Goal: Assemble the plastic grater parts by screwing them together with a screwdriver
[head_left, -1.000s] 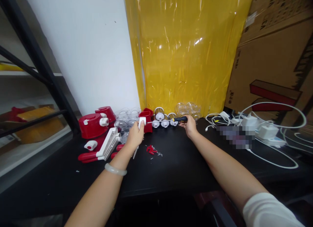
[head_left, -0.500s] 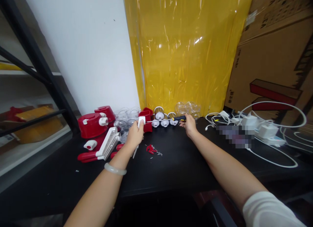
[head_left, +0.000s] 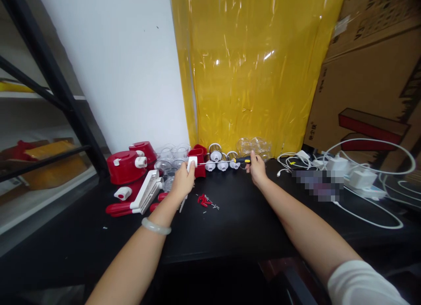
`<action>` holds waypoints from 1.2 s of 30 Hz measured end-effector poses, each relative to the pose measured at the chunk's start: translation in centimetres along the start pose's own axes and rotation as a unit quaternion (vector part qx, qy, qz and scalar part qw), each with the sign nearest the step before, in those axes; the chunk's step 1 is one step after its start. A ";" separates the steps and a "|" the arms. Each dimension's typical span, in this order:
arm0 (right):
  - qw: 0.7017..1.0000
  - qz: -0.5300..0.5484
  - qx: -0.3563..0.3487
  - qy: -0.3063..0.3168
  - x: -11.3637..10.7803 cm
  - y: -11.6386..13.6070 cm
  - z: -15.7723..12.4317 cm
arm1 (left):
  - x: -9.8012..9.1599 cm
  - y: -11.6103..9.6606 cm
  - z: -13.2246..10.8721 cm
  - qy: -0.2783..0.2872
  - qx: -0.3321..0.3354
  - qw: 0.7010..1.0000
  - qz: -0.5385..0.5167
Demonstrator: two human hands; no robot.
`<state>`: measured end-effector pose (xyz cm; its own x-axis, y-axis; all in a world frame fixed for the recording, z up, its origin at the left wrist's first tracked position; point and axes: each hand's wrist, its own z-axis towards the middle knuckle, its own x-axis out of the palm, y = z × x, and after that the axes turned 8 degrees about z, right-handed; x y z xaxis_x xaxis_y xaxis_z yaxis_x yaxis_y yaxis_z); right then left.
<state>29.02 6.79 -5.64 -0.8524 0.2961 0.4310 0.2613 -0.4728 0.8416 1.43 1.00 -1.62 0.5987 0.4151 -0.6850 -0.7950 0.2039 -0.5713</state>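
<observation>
My left hand [head_left: 183, 181] is closed around a white plastic handle [head_left: 192, 161], its upper end showing above the fingers. A screwdriver [head_left: 242, 160] with a black and yellow grip lies level in my right hand [head_left: 257, 169]. Its long metal shaft points left, and the tip meets the end of the white handle. Below on the table lie small red plastic parts [head_left: 204, 200] and several screws [head_left: 215, 206]. Behind the hands are a red plastic piece [head_left: 200, 167] and several metal grater drums [head_left: 215, 152] with white ends.
To the left stand red housings [head_left: 123, 167], a white crank arm with a red handle [head_left: 122, 209] and clear plastic cups [head_left: 168, 152]. White cables and chargers [head_left: 362, 178] lie at the right beside a blurred-out item [head_left: 317, 184]. A cardboard box [head_left: 358, 99] leans behind them.
The view has shifted slightly. My right thumb has lifted a little on the screwdriver grip; both hands otherwise stay in place, with the tip still at the white handle.
</observation>
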 end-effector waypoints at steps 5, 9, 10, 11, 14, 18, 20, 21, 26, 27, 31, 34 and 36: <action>0.999 -0.033 0.018 -0.011 -0.1 0.2 -0.1 | -0.1 -0.1 -0.1 0.001 0.003 1.000 0.000; 0.996 0.000 0.084 -0.023 0.2 0.6 -0.1 | 0.0 0.0 0.0 0.005 0.004 1.000 0.002; 0.993 0.021 0.111 -0.024 0.3 0.7 -0.1 | 0.0 0.0 0.0 0.005 0.005 1.000 0.004; 0.990 0.043 0.133 -0.021 0.4 0.9 -0.1 | 0.0 0.0 0.0 0.003 0.006 1.000 0.006; 0.985 0.084 0.150 -0.009 0.6 1.1 -0.2 | 0.0 0.1 0.1 -0.002 0.004 1.000 0.012; 0.987 0.091 0.133 -0.011 0.6 1.1 -0.2 | -0.1 0.0 -0.1 0.003 0.002 1.000 0.001; 0.988 0.089 0.126 -0.013 0.5 1.0 -0.2 | -0.1 -0.1 -0.1 0.003 0.002 1.000 -0.001; 0.989 0.087 0.123 -0.014 0.5 1.0 -0.1 | -0.1 -0.1 -0.1 0.002 0.002 1.000 -0.002; 0.991 0.068 0.109 -0.023 0.5 0.7 0.0 | 0.0 0.1 0.0 0.000 0.011 1.000 -0.008; 0.992 0.064 0.106 -0.025 0.5 0.7 0.0 | 0.0 0.1 0.0 -0.002 0.012 1.000 -0.008; 0.993 0.050 0.103 -0.026 0.4 0.4 0.1 | -0.1 -0.1 0.0 -0.002 0.015 1.000 -0.002; 0.993 0.048 0.102 -0.026 0.4 0.2 0.2 | -0.3 -0.3 -0.2 -0.004 0.016 1.000 0.003; 0.994 0.047 0.101 -0.025 0.3 0.2 0.2 | -0.4 -0.4 -0.2 -0.004 0.015 1.000 0.005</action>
<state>28.87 6.94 -5.30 -0.7974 0.3022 0.5223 0.4282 -0.3265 0.8427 1.52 0.56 -1.22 0.5901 0.4241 -0.6870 -0.8036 0.2269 -0.5502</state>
